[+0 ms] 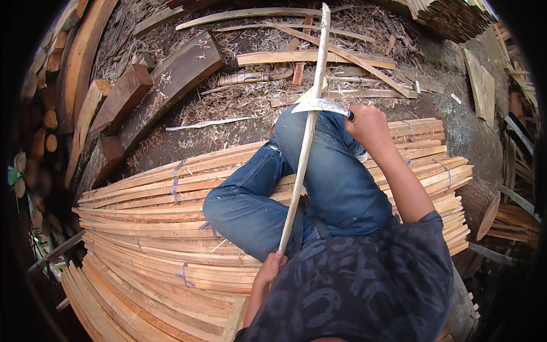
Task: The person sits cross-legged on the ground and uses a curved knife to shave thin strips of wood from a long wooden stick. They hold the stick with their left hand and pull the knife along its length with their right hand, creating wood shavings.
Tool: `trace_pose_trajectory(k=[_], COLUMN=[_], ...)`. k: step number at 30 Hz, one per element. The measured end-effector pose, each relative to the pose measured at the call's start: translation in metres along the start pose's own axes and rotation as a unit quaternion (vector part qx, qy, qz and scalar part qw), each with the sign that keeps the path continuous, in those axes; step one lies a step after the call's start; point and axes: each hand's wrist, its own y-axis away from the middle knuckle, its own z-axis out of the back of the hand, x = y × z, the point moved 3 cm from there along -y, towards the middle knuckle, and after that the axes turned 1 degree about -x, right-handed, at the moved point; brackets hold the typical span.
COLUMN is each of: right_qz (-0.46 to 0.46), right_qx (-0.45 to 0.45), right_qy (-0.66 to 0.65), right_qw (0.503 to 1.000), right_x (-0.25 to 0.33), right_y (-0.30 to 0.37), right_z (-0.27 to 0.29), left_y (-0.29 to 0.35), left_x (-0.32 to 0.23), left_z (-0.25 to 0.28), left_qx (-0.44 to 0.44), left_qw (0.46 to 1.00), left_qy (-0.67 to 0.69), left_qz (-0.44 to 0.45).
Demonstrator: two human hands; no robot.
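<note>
- The fingers of the right hand [369, 122] are being kept closed around the dark handle of a knife [320, 106], whose wide pale blade is lying across a long wooden strip [307, 134].
- The fingers of the left hand [270, 268] are being curled tightly around the lower end of the same strip, close to the body of the person.
- The long wooden strip is being held slanted, from the left hand near the lower middle up to the top edge of the view, and it is passing over the knee in blue jeans [307, 182].
- The blade is touching the strip at about the upper third of its length, just above the knee.
- The person, in a dark printed shirt [364, 285], is being carried by a big stack of thin wooden slats [148, 251]; the slats are being held in bundles by purple ties [175, 181].
- Behind the knee, the ground [171, 142] is being covered with pale wood shavings [239, 100] and loose offcuts.
- Thick dark planks [171, 80] are lying to the left, beside the shavings, and round logs [43, 131] are being piled at the far left edge.
- More stacked slats [450, 17] are being seen at the upper right, well apart from the hands.
</note>
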Motion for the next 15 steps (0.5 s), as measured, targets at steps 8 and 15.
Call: trace_pose_trajectory(k=[8,15], right_qz=[-0.008,-0.104], right_qx=[-0.021,-0.076], right_qy=[0.12,0.113], right_qw=[0.993,0.985], right_x=[-0.009,-0.049], right_y=[-0.106,-0.168], right_z=[0.02,0.046], left_y=[0.006,-0.001], left_x=[-0.029,-0.014], left_z=[-0.011,-0.008], left_qx=[-0.032,-0.007], left_qw=[0.999,1.0], left_qy=[-0.04,0.008], left_qz=[-0.007,0.021])
